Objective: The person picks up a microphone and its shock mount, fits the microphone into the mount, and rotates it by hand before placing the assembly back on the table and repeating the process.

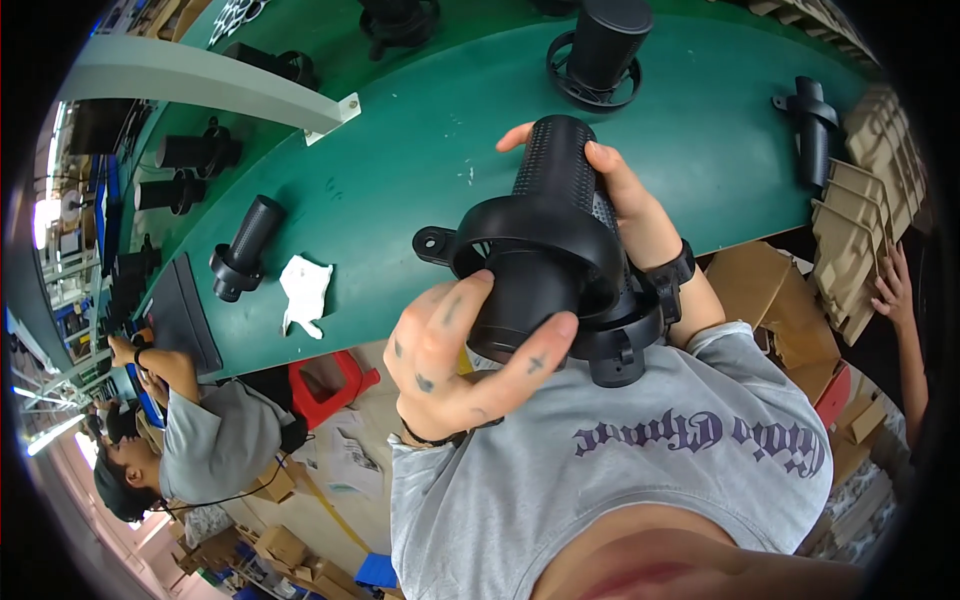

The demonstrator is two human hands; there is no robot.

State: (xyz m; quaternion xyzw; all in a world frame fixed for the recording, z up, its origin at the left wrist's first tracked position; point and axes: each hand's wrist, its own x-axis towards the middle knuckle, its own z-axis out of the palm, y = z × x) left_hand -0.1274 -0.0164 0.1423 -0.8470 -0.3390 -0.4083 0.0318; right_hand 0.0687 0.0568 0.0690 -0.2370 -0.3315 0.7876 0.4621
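Observation:
Both hands hold a black cylinder with a perforated upper body (552, 165) and a wide ring bracket around it. My left hand (450, 355) is closed around its smooth lower end, thumb and fingers pressed on the sides. From the far side, my right hand (635, 205) grips the perforated part, its thumb along the edge and a fingertip showing beyond. The ring's flat tab with a hole (432, 244) points left. Close behind the ring, on the right, sits another black ringed part (615, 365); I cannot tell whether it is a separate piece.
Similar black cylinders stand or lie on the green table (420, 130), one at left (245, 245), one at far right (812, 130). A crumpled white cloth or glove (306, 293) lies near the edge. A grey post (220, 85) rises left; beige trays (865, 200) lean right; co-workers sit both sides.

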